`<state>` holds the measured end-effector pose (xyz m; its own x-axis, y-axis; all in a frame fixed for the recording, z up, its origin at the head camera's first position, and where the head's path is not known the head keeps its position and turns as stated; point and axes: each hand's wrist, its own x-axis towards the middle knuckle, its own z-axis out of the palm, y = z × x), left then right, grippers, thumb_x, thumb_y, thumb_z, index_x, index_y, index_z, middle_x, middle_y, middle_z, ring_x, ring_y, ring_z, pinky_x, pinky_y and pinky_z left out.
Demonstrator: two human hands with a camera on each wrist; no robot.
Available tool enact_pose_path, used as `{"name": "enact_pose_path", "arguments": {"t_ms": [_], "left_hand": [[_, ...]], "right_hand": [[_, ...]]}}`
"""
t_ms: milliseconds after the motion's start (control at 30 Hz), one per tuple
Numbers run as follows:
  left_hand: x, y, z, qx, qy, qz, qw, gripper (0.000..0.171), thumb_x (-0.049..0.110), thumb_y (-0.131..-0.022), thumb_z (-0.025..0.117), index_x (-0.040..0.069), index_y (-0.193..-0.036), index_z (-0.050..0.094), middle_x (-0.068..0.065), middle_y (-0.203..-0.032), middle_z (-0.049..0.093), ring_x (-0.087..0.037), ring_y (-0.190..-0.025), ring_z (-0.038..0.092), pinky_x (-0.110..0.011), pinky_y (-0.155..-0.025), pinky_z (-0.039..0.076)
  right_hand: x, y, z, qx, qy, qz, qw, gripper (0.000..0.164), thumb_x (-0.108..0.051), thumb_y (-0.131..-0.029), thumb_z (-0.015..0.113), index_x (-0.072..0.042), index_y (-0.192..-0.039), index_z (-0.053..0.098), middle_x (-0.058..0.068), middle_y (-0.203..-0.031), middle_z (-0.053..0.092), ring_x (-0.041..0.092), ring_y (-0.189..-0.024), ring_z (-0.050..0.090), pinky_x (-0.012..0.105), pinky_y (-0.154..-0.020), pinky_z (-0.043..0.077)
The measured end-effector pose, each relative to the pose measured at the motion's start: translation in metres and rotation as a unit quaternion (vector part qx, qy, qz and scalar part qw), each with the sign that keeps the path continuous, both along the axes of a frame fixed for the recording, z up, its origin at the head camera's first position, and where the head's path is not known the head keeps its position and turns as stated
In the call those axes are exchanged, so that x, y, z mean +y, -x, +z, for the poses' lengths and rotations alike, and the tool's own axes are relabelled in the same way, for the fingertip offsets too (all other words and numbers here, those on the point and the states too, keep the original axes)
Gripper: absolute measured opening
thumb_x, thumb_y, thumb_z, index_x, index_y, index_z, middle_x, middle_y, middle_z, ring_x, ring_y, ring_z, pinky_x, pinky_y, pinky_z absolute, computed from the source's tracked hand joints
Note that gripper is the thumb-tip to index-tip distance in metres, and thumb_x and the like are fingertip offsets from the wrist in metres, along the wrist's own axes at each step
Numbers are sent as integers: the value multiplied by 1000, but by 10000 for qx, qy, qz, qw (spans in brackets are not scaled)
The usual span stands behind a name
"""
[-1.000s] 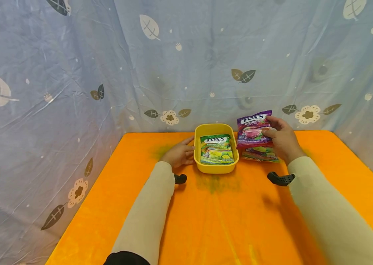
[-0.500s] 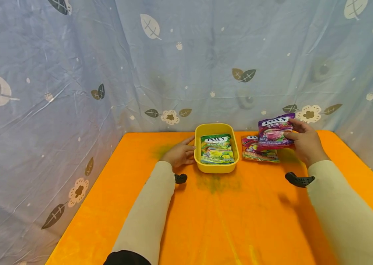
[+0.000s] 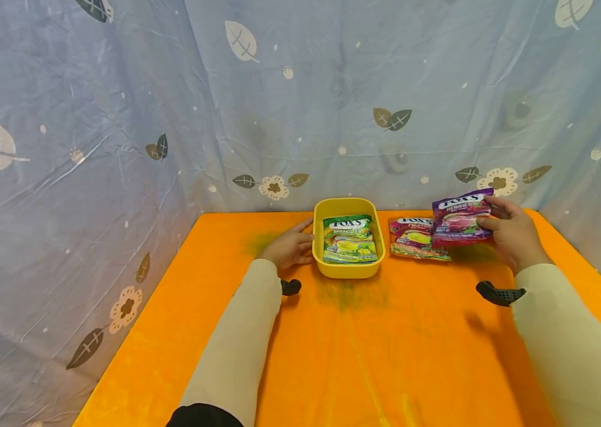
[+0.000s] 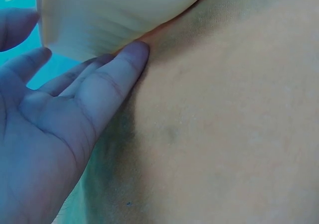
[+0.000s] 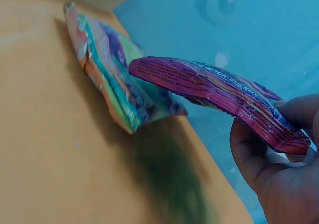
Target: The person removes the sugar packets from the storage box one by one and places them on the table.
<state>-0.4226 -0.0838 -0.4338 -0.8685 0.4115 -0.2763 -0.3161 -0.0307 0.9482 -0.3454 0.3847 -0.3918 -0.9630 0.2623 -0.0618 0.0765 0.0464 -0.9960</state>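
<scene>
A purple Fox's Berries candy bag (image 3: 457,220) is pinched at its right edge between the thumb and fingers of my right hand (image 3: 518,234), held above the table. It overlaps the right edge of a red Fox's candy bag (image 3: 412,239), which lies on the cloth. In the right wrist view the purple bag (image 5: 209,87) shows edge-on, apart from the lying bag (image 5: 117,59). My left hand (image 3: 291,248) touches the left side of a yellow plastic container (image 3: 348,271) with fingers extended. Inside that container lies a green Fox's Spring Tea bag (image 3: 350,242); anything beneath it is hidden.
An orange cloth (image 3: 354,350) covers the table, with greenish stains near the container. A blue-grey leaf-patterned curtain (image 3: 327,107) stands close behind and at both sides. The container's far end is near the table's back edge.
My right hand has moved to the right with the purple bag, away from the container, uncovering most of the red bag. The left hand and the container have stayed in place.
</scene>
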Motion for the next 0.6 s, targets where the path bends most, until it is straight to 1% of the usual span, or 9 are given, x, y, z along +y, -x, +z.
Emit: {"name": "enact_pose_path", "arguments": {"t_ms": [100,167,233,367,433,467,533,600], "left_hand": [[1,0,-1,29,-19,-17,10000,73,11,-112,57,30,-176,25,-11,-165,48,-28,-147,49,-58,-112,47],[0,1,-1,40,-34,-12,10000,74,11,-112,57,30,-176,25,-11,-164,48,-28,-147,49,-57,-112,47],[0,0,-1,48,-31,-12,10000,74,10,-112,57,30,-176,25,-11,-164,48,-28,-147,49,-57,-112,47],[-1,0,-1,20,-18,-20,10000,74,11,-112,57,30,-176,25,-12,-165,47,-28,-147,49,-57,-112,47],[-1,0,-1,-2,-8,-27,10000,73,11,-113,57,30,-176,25,-12,-166,45,-28,-148,49,-57,-112,47],[-1,0,-1,-12,-13,-35,10000,73,11,-113,57,31,-176,25,-12,-167,45,-28,-148,49,-57,-112,47],[-1,1,0,-22,-21,-51,10000,73,11,-113,56,31,-176,24,-12,-167,44,-28,-148,48,-56,-112,47],[-1,1,0,-48,-32,-45,10000,73,11,-113,56,31,-176,24,-13,-167,44,-28,-148,48,-56,-112,47]], "right_hand": [[5,-2,-3,-90,-304,-23,9995,68,-20,-115,57,-36,-174,29,3,-180,19,38,-151,33,35,-104,44],[8,-3,-5,-175,-365,-17,9992,68,-21,-115,57,-36,-175,28,2,-181,18,38,-152,32,36,-105,43],[11,-4,-6,-217,-333,12,9992,68,-21,-115,57,-36,-175,27,2,-181,17,37,-151,33,33,-103,44],[17,-3,-9,-218,-351,172,9990,70,-18,-115,58,-34,-175,26,3,-181,16,34,-145,36,21,-89,55],[20,-3,-11,-227,-538,240,9980,70,-19,-115,57,-32,-176,24,5,-181,16,33,-143,37,18,-85,56],[21,-3,-12,-238,-649,269,9972,70,-19,-115,55,-31,-176,23,6,-181,15,34,-143,37,18,-86,56],[23,-4,-15,-300,-855,307,9954,70,-20,-116,53,-29,-177,19,9,-181,13,37,-146,35,22,-95,54],[26,-4,-18,-416,-1045,329,9931,69,-21,-117,50,-26,-177,15,13,-181,11,41,-150,32,29,-106,48]]}}
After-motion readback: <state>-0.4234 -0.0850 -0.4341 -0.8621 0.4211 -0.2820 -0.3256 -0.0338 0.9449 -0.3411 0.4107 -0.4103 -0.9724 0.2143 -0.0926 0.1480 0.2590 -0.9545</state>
